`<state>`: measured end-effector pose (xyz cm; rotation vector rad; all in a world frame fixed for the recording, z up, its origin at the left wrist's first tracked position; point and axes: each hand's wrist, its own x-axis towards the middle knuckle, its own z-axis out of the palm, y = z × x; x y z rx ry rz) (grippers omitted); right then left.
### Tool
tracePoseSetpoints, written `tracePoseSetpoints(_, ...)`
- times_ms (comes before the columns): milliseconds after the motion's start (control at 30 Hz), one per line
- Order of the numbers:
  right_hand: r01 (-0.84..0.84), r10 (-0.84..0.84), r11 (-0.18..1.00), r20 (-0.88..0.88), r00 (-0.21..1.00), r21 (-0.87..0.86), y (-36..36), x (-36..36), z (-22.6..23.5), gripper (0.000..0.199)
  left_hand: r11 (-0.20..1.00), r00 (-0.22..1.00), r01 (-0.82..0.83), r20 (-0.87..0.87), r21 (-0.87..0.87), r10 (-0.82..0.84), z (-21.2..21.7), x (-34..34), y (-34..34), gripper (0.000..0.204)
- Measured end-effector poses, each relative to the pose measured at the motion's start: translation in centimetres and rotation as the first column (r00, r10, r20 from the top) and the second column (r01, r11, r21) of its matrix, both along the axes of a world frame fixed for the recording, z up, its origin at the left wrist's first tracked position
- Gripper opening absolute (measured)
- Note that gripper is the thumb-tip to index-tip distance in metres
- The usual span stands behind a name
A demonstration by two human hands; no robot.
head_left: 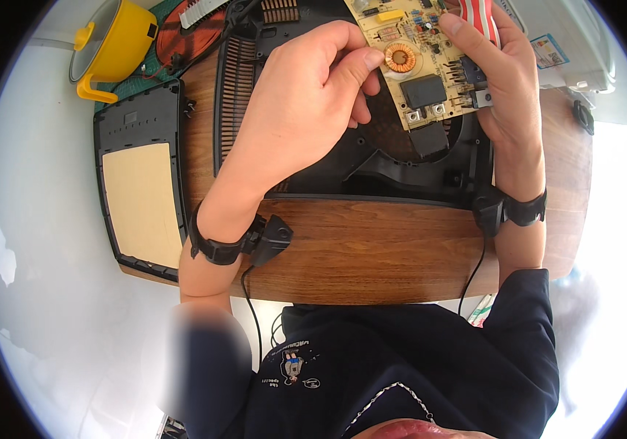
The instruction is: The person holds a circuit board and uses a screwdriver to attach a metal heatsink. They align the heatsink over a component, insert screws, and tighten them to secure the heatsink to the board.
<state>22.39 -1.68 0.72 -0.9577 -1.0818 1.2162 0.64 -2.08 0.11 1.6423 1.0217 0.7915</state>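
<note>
A tan circuit board is held up and tilted over a black plastic housing. It carries a ring-shaped copper coil, a dark square block and several small parts. My left hand is closed, thumb and forefinger pinching the board's left edge beside the coil. On the other side, my right hand grips the board's right edge, thumb over its face. A red-and-white striped handle also sits in the right hand; its far end is out of sight.
At left lies a black frame panel with a cream sheet. Behind it are a yellow pot and a flat reddish coil on a green mat. A whitish box stands far right. Wrist straps with cables hang over the wooden table.
</note>
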Motion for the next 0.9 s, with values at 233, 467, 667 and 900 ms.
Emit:
tracePoseSetpoints(233, 0.018, -0.018, 1.0, -0.002, 1.0, -0.016, 0.05, -0.01, -0.12, 0.038, 1.0, 1.0, -0.009, 0.027, -0.02, 0.009, -0.15, 0.05, 0.09, 0.02)
tracePoseSetpoints(467, -0.024, 0.023, 1.0, -0.036, 0.999, -0.019, -0.4, 0.06, 0.66, 0.037, 0.996, 0.996, 0.043, 0.084, -0.08, -0.036, 0.06, -0.48, 0.42, 0.021)
tracePoseSetpoints(667, 0.016, -0.016, 1.0, 0.013, 1.0, -0.002, 0.02, 0.05, -0.18, 0.037, 0.996, 0.995, 0.034, 0.101, -0.083, -0.026, -0.02, -0.44, 0.41, 0.022)
tracePoseSetpoints(900, 0.044, -0.044, 0.999, 0.041, 0.998, -0.012, -0.2, -0.17, 0.15, 0.039, 0.996, 0.997, 0.013, 0.072, -0.087, -0.007, -0.18, -0.14, 0.24, 0.023)
